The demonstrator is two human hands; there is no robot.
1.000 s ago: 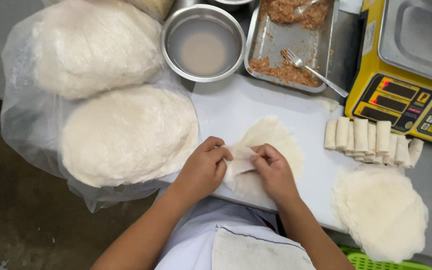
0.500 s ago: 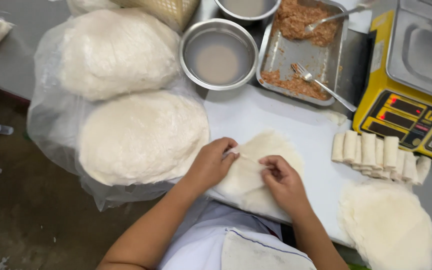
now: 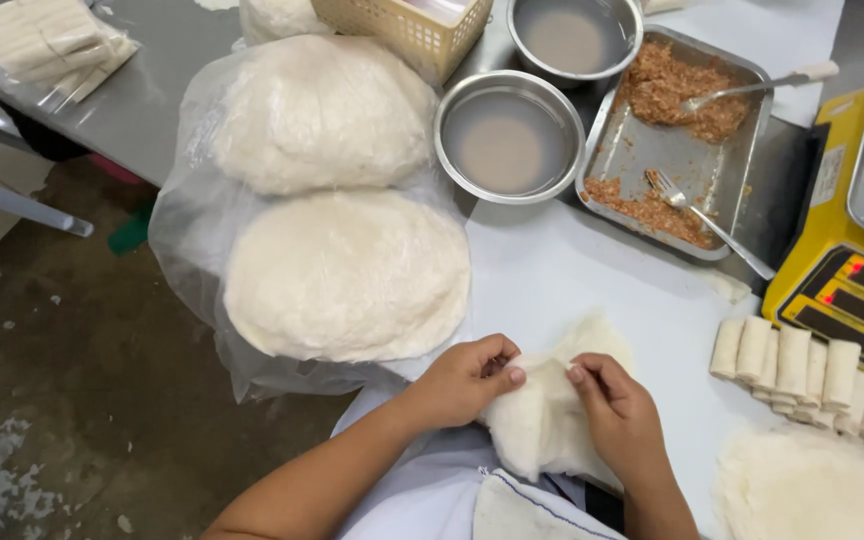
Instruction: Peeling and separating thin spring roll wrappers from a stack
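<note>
Your left hand (image 3: pixel 462 380) and right hand (image 3: pixel 617 410) both pinch the thin round wrapper (image 3: pixel 547 420) at the worktop's (image 3: pixel 572 270) near edge; whether filling sits inside is hidden. Pull unevenly and the sheet may tear. Rolled pieces (image 3: pixel 802 375) lie right; the filling tray (image 3: pixel 672 140) beyond.

Clear plastic bag (image 3: pixel 192 250) of 2 wrapper stacks at left (another pack (image 3: pixel 47 45) top-left), dark red-lit scale screen (image 3: pixel 857 305) right
</note>
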